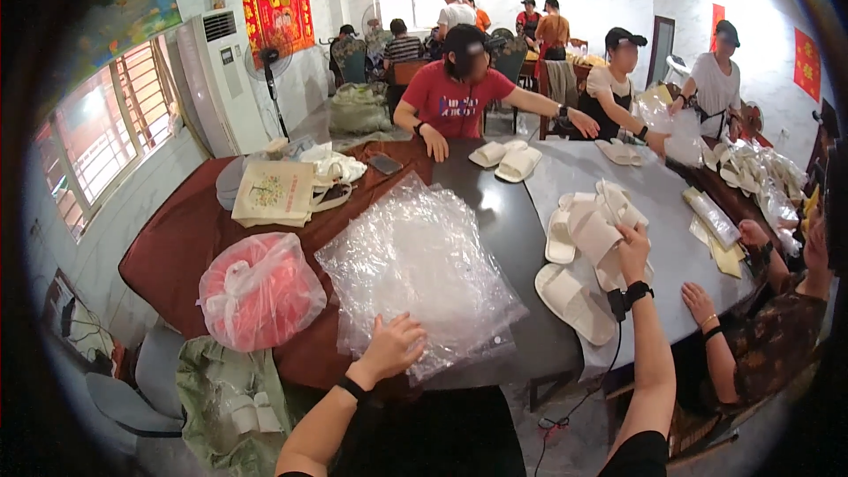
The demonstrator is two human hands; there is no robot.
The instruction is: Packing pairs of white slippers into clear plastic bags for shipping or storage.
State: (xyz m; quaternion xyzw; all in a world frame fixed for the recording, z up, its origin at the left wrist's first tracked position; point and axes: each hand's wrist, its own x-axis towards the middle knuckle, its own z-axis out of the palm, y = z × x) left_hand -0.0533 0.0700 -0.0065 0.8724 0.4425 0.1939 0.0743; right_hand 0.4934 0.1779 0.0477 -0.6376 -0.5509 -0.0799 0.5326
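My left hand (393,346) lies with its fingers apart on the near edge of a stack of transparent plastic bags (411,256). Out to the right, my right hand (632,252) is closed on the edge of a white slipper (592,231); whether it grips a second one with it I cannot tell. Several more white slippers are heaped around that hand, among them a slipper (574,302) lying flat nearer to me. Part of the heap is hidden behind my fingers.
Left of the bags sit a knotted bag of pink things (261,291) and a cream tote bag (276,193). A green sack (231,402) stands by the table's near left. Across the table a person in red (464,97) reaches right. Another person's hand (698,305) rests at the right.
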